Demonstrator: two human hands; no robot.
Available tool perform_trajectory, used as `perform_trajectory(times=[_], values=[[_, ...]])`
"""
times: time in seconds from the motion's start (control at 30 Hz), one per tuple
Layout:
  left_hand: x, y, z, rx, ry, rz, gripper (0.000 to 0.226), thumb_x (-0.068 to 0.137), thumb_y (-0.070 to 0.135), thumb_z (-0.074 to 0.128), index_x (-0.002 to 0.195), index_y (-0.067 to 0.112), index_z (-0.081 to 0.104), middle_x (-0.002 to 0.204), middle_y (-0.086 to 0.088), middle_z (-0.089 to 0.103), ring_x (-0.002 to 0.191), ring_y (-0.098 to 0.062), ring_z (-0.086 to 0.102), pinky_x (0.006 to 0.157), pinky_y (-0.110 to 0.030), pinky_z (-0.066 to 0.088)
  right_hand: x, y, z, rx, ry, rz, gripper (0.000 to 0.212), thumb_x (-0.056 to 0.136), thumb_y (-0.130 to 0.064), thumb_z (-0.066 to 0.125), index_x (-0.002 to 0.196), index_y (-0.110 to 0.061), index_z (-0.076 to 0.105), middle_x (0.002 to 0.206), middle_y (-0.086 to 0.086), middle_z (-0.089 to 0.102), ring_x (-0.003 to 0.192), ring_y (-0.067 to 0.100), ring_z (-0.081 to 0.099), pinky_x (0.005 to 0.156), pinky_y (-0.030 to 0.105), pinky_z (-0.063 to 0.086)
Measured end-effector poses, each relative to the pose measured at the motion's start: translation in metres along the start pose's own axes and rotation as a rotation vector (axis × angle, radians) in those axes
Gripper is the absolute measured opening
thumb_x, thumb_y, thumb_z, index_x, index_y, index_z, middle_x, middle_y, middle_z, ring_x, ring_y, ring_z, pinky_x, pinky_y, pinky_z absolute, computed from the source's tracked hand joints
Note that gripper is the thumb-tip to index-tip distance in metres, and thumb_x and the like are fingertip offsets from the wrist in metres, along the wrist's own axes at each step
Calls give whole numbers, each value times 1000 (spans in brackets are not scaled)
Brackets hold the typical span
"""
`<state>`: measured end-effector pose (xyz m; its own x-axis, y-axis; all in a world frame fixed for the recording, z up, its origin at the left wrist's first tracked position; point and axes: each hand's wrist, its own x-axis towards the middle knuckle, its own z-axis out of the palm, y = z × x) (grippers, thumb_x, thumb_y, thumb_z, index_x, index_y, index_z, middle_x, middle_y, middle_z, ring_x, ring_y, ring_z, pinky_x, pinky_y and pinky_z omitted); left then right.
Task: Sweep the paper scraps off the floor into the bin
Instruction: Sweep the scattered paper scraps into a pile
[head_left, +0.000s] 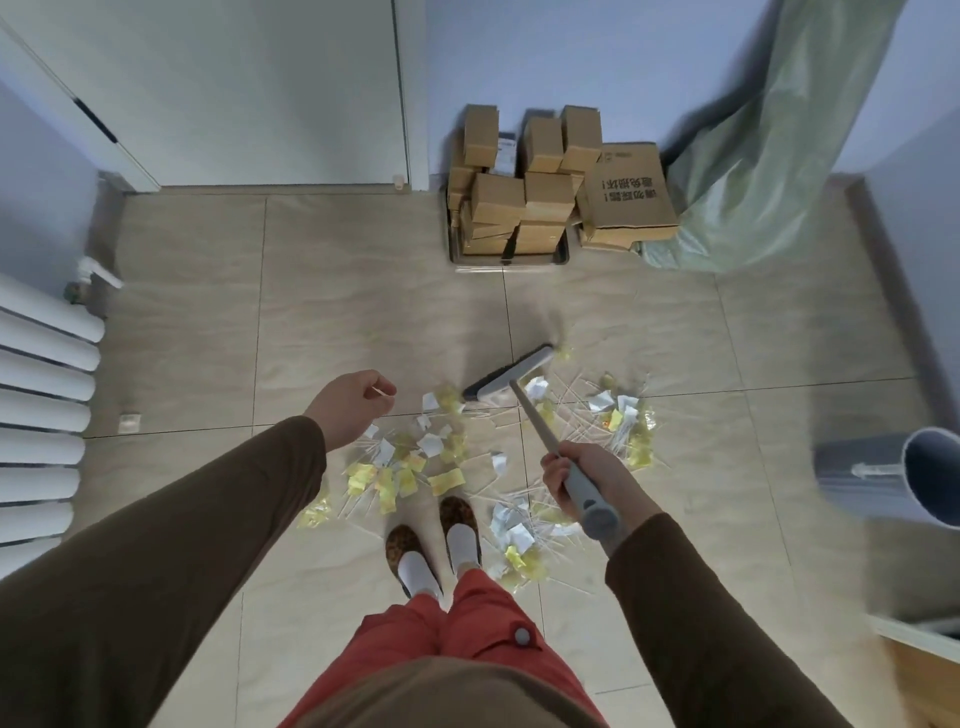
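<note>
Yellow and white paper scraps and thin white sticks lie scattered on the tiled floor in front of my feet, with more scraps to the right. My right hand grips the grey handle of a broom whose grey head rests on the floor at the far edge of the scraps. My left hand hovers above the left scraps, fingers curled, pinching a thin white stick. A grey bin lies on its side at the right, its opening toward me.
Stacked cardboard boxes sit in a tray against the far wall, next to a green plastic-covered object. A white radiator lines the left wall. A white door is at the back left. A wooden cabinet corner is at lower right.
</note>
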<state>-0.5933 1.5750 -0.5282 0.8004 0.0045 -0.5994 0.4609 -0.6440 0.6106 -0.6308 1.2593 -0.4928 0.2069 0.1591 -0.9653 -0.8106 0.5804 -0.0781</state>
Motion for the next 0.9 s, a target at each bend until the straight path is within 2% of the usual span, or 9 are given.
perform_trajectory(times=[0.07, 0.17, 0.23, 0.33, 0.47, 0.53, 0.67, 0.8, 0.9], values=[[-1, 5, 4, -8, 3, 14, 15, 94, 23, 62, 107, 19, 67, 99, -6, 69, 91, -25, 67, 70, -29, 48, -20, 13, -8, -21, 8, -22, 11, 101, -17, 47, 94, -8, 46, 65, 3, 46, 34, 7, 44, 31, 16, 41], [-2, 12, 9, -28, 15, 17, 15, 94, 23, 62, 108, 18, 67, 98, -6, 69, 91, -24, 67, 68, -29, 49, -41, 33, -19, -161, 40, -100, 20, 102, -27, 51, 107, -9, 51, 69, 4, 50, 39, 7, 45, 33, 17, 42], [-5, 12, 13, -44, 29, 3, 14, 94, 23, 63, 106, 18, 67, 97, -6, 69, 92, -24, 68, 72, -31, 50, -47, 42, -22, -241, -12, -103, 14, 102, -24, 51, 108, -12, 53, 66, 3, 50, 39, 7, 45, 33, 19, 42], [-17, 3, 23, -52, 38, -49, 15, 94, 22, 63, 108, 17, 67, 97, -5, 70, 93, -24, 68, 78, -34, 51, -40, 37, -15, -291, -138, 31, 8, 98, -14, 54, 99, -8, 47, 63, 1, 48, 36, 6, 44, 33, 19, 43], [-46, -29, 44, -57, 34, -242, 17, 94, 21, 64, 109, 12, 67, 101, -10, 71, 95, -28, 69, 84, -41, 53, -2, 25, 5, -237, -295, 220, 3, 96, -5, 52, 97, -3, 53, 67, 4, 53, 42, 7, 52, 38, 18, 49], [-64, -42, 59, -74, 29, -339, 20, 94, 20, 64, 111, 9, 66, 103, -12, 71, 96, -30, 69, 87, -42, 53, 23, 25, 9, -265, -278, 255, 8, 97, -6, 50, 90, -4, 52, 59, 4, 53, 37, 6, 47, 35, 15, 44], [-94, -45, 100, -161, 54, -442, 20, 94, 19, 64, 111, 10, 67, 105, -14, 70, 97, -28, 69, 85, -41, 52, 57, 16, -4, -298, -247, 271, 13, 99, -8, 49, 87, -5, 50, 58, 4, 54, 34, 6, 45, 33, 15, 43], [-102, -27, 139, -249, 66, -446, 18, 94, 18, 64, 110, 12, 67, 105, -13, 70, 98, -27, 69, 85, -40, 51, 55, -6, -56, -417, -129, 183, 11, 99, -2, 46, 90, -7, 49, 70, 7, 49, 33, 6, 42, 33, 15, 42], [-98, -5, 155, -315, 101, -397, 19, 95, 20, 63, 112, 13, 67, 104, -10, 70, 98, -25, 68, 87, -41, 52, 33, -11, -93, -513, -40, 90, 19, 97, 6, 42, 97, -11, 51, 66, 9, 46, 32, 6, 40, 33, 14, 40]])
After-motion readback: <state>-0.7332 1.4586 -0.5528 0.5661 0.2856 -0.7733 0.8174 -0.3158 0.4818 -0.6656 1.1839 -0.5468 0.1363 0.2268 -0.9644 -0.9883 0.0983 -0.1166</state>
